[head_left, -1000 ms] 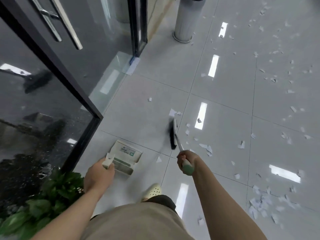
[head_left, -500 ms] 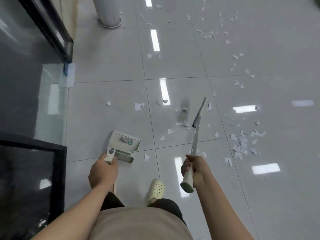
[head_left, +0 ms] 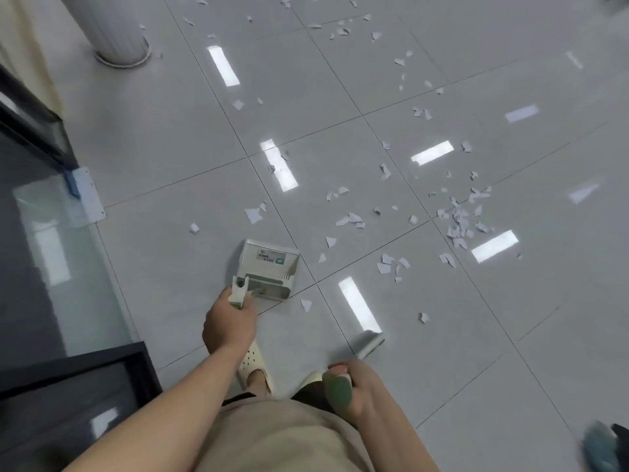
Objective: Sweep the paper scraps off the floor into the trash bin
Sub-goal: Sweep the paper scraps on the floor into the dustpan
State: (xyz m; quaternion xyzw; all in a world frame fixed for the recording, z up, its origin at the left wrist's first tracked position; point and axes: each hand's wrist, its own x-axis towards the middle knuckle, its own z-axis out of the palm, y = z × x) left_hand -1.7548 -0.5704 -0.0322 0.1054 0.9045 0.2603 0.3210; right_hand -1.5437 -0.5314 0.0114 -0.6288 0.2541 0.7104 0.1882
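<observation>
R hand point(head_left: 357, 386) clamped on broom handle point(head_left: 337, 391), brush end blurred nr feet. L hand point(head_left: 228, 323) gripped dustpan point(head_left: 269, 269) on floor point(head_left: 163, 267). Paper scraps point(head_left: 457, 224) mostly far right; bin unseen. Risk: fast swing scatters scraps past the pan.

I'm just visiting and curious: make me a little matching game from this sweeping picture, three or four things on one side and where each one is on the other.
Things:
1. dustpan
2. broom handle
3. densest pile of paper scraps
4. ribbed column

Places:
A. top left, standing on the floor
B. gripped by the right hand
C. on the tiles to the right of the dustpan
D. on the floor, its handle held by the left hand

Pairs: 1-D, 2-B, 3-C, 4-A
</observation>
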